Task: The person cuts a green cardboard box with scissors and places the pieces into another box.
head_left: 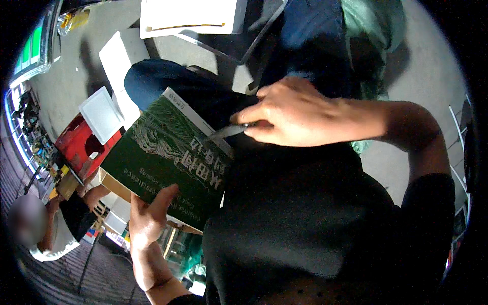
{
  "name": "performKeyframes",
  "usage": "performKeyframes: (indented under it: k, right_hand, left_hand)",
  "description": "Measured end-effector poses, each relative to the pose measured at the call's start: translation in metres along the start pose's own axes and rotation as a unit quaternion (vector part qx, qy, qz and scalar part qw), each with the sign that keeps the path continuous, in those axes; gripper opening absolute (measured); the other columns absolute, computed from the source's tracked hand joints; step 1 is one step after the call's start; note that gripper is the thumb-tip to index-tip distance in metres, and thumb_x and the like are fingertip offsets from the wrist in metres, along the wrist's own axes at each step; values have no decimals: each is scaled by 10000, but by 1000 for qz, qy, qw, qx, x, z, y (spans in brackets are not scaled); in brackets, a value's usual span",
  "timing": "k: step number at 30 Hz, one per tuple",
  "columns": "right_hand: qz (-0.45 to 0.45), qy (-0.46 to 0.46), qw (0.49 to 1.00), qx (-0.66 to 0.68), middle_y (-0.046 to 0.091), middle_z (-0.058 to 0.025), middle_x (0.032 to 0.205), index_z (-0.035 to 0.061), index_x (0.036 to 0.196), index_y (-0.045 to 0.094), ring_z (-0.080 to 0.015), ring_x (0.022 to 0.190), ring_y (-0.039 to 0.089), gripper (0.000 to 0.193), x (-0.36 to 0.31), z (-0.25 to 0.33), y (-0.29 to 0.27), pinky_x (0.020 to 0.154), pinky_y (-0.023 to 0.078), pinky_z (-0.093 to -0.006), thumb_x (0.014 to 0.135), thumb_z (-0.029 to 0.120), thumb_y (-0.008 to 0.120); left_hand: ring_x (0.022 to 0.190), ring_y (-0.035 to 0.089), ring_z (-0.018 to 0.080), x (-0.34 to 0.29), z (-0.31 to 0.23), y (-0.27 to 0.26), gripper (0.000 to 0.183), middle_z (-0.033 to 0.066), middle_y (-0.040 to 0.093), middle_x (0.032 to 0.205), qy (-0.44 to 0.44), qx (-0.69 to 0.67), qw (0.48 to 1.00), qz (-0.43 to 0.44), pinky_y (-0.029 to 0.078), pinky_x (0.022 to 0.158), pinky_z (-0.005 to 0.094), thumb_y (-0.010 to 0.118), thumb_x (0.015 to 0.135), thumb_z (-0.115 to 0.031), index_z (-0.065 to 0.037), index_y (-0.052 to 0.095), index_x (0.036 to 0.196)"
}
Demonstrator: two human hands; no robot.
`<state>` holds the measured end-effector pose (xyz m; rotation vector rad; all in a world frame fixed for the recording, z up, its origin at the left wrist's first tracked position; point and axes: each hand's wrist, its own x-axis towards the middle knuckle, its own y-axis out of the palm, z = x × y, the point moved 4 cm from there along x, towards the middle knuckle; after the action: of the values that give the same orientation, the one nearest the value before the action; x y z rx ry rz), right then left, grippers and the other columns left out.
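My left hand [151, 217] grips a dark green cardboard box [162, 147] by its lower edge, thumb on the printed face. The box is tilted in front of my body, with pale mountain-like lines and lettering on it. A white strip [195, 118] runs along its upper right edge. My right hand [287, 114] is closed around a knife [226, 133] with a pointed metal blade. Its tip lies over the box near the white strip; whether it touches I cannot tell. The knife's handle is mostly hidden in my fingers.
A white tray-like object [190, 18] stands ahead of my knees. On the left are a white lid [101, 115], a red crate [76, 145] and a white panel [116, 58]. Another person [61, 223] is at the lower left. A green bag [373, 30] hangs at the upper right.
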<state>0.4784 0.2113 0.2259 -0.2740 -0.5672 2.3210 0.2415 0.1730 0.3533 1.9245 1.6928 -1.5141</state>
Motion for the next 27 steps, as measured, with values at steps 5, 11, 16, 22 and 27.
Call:
performKeyframes:
  k: [5, 11, 16, 22, 27]
  right_hand:
    - [16, -26, 1000, 2, 536, -49, 494, 126, 986, 681, -145, 490, 539, 234, 1, -1, 20, 428, 440, -285, 793, 242, 619]
    - [-128, -160, 957, -204, 550, -124, 667, 115, 1060, 630, -187, 512, 539, 300, -2, 15, 20, 441, 459, -247, 806, 270, 601]
    - [149, 77, 981, 100, 658, -165, 783, 59, 961, 680, -236, 743, 653, 248, 15, 6, 5, 588, 513, -321, 802, 221, 579]
    - [49, -51, 996, -62, 591, -154, 641, 64, 879, 683, -236, 560, 619, 213, 15, 3, 18, 473, 504, -326, 782, 247, 634]
    - [89, 1, 996, -23, 628, -160, 695, 60, 904, 688, -242, 597, 628, 237, 21, 4, 19, 569, 514, -339, 802, 249, 589]
  left_hand:
    - [854, 605, 181, -3, -13, 6, 318, 105, 629, 969, -58, -10, 998, -20, 474, 778, 277, 617, 763, 20, 30, 527, 1067]
    - [836, 603, 180, 1, 5, -5, 345, 103, 629, 952, -32, 11, 999, 6, 473, 765, 275, 623, 737, 22, 31, 526, 1069]
    - [801, 597, 179, 0, 7, -5, 329, 95, 630, 921, -41, -11, 999, -23, 469, 740, 270, 623, 728, 11, 30, 540, 1046]
    - [790, 594, 180, 0, 2, 0, 310, 87, 629, 898, -56, -33, 998, -27, 465, 732, 276, 614, 718, 17, 28, 556, 1022]
    - [806, 588, 173, 0, -1, 0, 317, 87, 629, 917, -75, -51, 995, -47, 457, 748, 274, 607, 715, 21, 31, 556, 1027]
